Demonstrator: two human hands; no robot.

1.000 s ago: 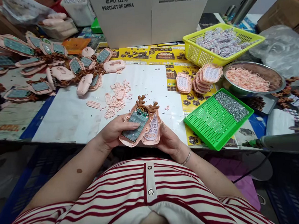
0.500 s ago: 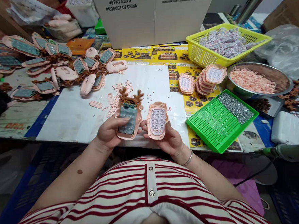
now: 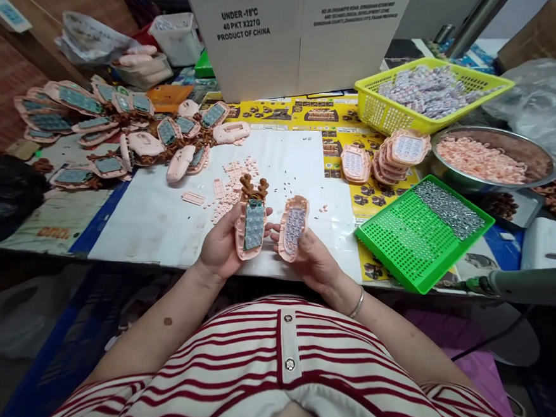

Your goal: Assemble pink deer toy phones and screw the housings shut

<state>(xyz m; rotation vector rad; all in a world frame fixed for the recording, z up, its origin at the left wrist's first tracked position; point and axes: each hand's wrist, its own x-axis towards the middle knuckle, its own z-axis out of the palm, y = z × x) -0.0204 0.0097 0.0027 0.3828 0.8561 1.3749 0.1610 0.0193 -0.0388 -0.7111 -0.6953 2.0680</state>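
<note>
My left hand (image 3: 222, 245) is closed around a pink toy phone half (image 3: 251, 229) with brown antlers and a green circuit board under a translucent keypad. My right hand (image 3: 317, 260) grips the other pink casing half (image 3: 293, 226), which has a pale keypad of round buttons inside it. Both halves are tilted toward each other, with a narrow gap between them over the white sheet (image 3: 164, 216). Small pink plastic keys (image 3: 229, 193) lie scattered just beyond my left hand. Some of the fingers are hidden behind the halves.
Several open phone halves (image 3: 80, 98) with circuit boards are piled at the left. To the right are stacked keypad casings (image 3: 407, 147), a green tray (image 3: 389, 242) of screws, a yellow basket (image 3: 371, 110) and a steel bowl (image 3: 549, 167) of pink parts. A white carton (image 3: 296, 55) stands behind.
Both halves have turned so their inner faces angle toward each other. My left thumb has moved off the circuit board to the casing's side. The whole view has shifted slightly.
</note>
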